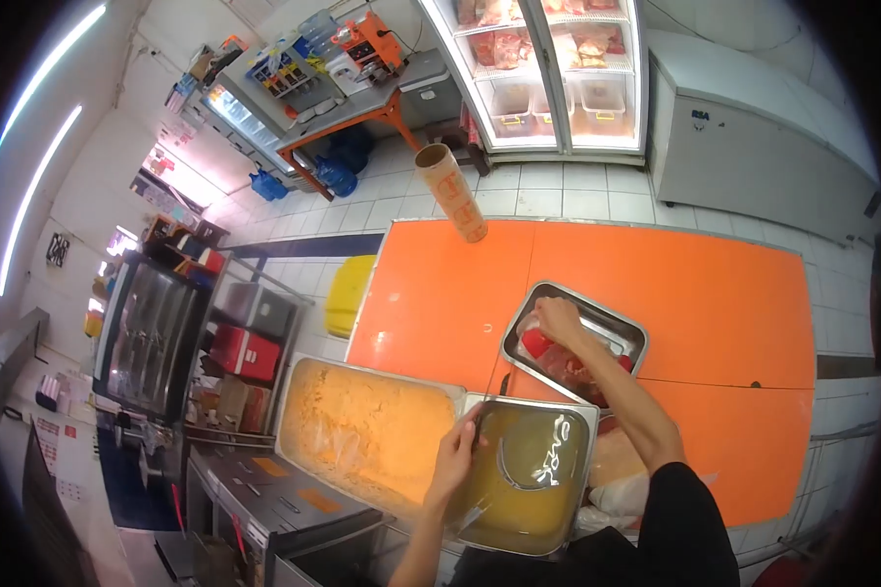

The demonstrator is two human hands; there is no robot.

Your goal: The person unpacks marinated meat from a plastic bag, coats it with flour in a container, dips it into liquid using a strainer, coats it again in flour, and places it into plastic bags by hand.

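Beyond the liquid pan (591, 428), my right hand (558, 319) dips into the meat tray (597, 318), grip hidden; my left hand (456, 457) curls at the pan's rim, hold unclear.

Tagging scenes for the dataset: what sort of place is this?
Likely a commercial food-prep kitchen: a glass-door fridge stocked with what looks like packed raw meat, a chest freezer, and a large pan of orange crumbly mix.
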